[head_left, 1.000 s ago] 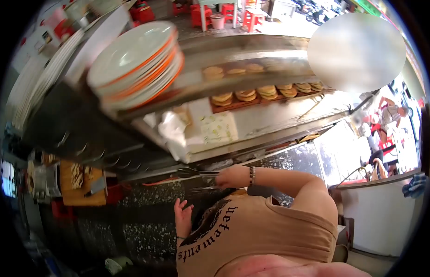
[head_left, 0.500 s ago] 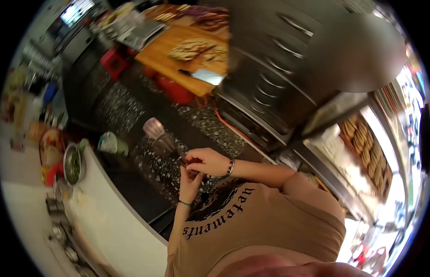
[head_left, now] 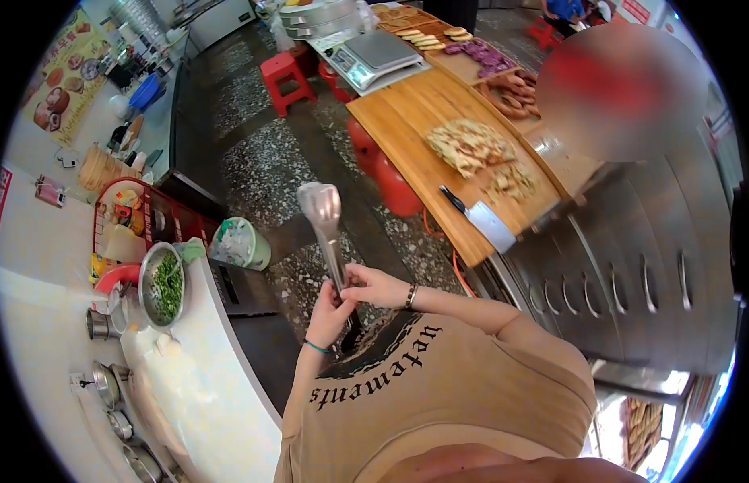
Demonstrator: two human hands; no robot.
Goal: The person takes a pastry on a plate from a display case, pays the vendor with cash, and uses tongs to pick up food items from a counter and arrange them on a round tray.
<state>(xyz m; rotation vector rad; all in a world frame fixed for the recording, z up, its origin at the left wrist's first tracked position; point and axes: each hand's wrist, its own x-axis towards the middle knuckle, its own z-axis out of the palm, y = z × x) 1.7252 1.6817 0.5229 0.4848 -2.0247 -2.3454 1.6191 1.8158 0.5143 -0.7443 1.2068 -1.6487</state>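
The metal tongs (head_left: 323, 211) are held up in front of the body over the speckled floor (head_left: 266, 157), their scalloped ends pointing away from the person. Both hands grip them at the handle end: the fingers of the left hand (head_left: 329, 315) and the right hand (head_left: 377, 287) are closed around it and meet there. The step in hand looks like handling or adjusting the tongs with both hands; whether their arms are locked together cannot be told. Any further move would call for one hand to hold the handle firmly while the other lets go.

On the right, the wooden worktop (head_left: 390, 121) carries chopped flatbread (head_left: 473, 148) and, close to its near corner, a cleaver (head_left: 482, 219); the blade lies by the near short edge, the black handle towards the left long edge, so reaching over that corner asks for care. On the left, a steel bowl (head_left: 162, 286) of chopped greens sits at the white worktop's (head_left: 205, 394) far end, near a green bucket (head_left: 242, 243). Between the worktops, open floor leaves the tongs room to swing, with a red stool (head_left: 286, 79) farther off.
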